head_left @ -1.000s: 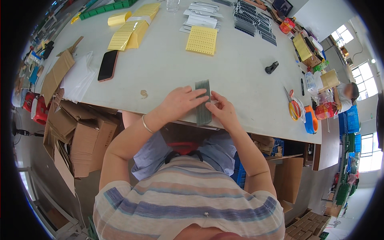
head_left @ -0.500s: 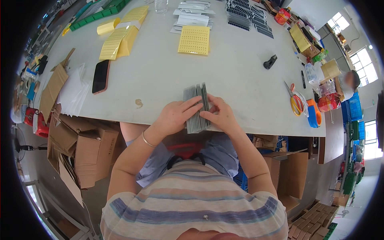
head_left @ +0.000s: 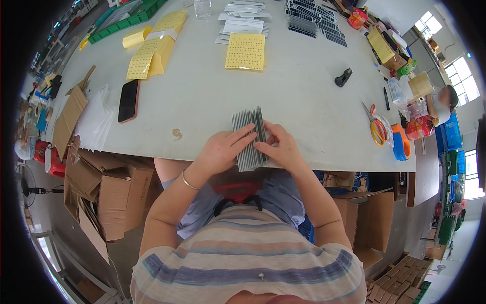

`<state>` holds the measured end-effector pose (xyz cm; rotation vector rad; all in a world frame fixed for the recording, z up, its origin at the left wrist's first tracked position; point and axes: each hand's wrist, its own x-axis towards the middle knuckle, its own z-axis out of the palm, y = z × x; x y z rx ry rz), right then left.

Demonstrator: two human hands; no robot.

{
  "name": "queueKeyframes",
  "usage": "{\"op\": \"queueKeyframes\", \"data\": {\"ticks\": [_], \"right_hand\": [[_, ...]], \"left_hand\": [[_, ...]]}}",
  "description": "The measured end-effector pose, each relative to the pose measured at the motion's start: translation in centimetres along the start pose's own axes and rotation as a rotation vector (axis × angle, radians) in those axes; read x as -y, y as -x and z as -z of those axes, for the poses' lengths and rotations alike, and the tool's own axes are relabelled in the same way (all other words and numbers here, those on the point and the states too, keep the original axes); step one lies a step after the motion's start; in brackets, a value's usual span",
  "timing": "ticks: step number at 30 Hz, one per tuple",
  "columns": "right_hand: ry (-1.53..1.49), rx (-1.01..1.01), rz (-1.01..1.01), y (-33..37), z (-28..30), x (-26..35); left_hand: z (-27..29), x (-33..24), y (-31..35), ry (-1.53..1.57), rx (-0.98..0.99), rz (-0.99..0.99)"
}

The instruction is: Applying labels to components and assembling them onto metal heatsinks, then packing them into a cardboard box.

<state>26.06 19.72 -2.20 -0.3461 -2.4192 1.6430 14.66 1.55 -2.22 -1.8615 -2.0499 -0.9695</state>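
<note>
A pack of thin grey plates point(head_left: 247, 160) stands on edge at the table's near edge, its pieces fanned side by side with a slight gap towards the right. My left hand point(head_left: 221, 150) grips the pack from the left, its index and middle fingers laid across the upper edges. From the right, my right hand point(head_left: 281, 147) closes on the rightmost plates, thumb in front and fingers behind. Some of its fingertips are hidden by the plates. Farther off on the table lies a yellow sheet with rows of small marks point(head_left: 245, 52), at the front of a pile of white pieces point(head_left: 244, 24).
At the left lie a phone point(head_left: 128, 101), yellow sheets point(head_left: 147, 57) and a green tray point(head_left: 129, 17). To the right are a black cutter point(head_left: 343, 77), scissors point(head_left: 376, 129) and an orange-and-blue tape ring point(head_left: 400, 143). Dark grey plates point(head_left: 316, 23) sit at the back. Cardboard boxes point(head_left: 119, 197) stand below the table.
The whole view has shifted slightly. Both hands keep their hold on the grey plates in nearly the same pose.
</note>
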Motion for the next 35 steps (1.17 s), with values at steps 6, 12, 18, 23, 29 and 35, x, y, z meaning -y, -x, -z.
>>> {"op": "queueKeyframes", "data": {"ticks": [6,12,18,23,29,35], "right_hand": [[-0.016,-0.006,-0.016,0.1,-0.1,0.0],[0.013,-0.006,-0.011,0.1,-0.1,0.0],[-0.175,-0.116,-0.008,0.5,-0.6,0.0],[0.133,-0.074,0.062,0.7,-0.5,1.1],[0.38,-0.088,-0.033,0.3,-1.1,3.6],[0.324,-0.032,0.057,-0.1,-0.4,1.8]], "left_hand": [[0.2,-0.2,-0.2,-0.004,0.002,0.011],[0.1,-0.2,-0.1,-0.011,-0.005,0.01],[0.2,-0.2,0.0,0.003,-0.001,0.011],[0.1,-0.2,0.0,0.045,0.011,0.004],[-0.3,-0.1,0.5,0.071,-0.03,0.038],[-0.6,0.6,0.9,0.077,-0.005,0.028]]}}
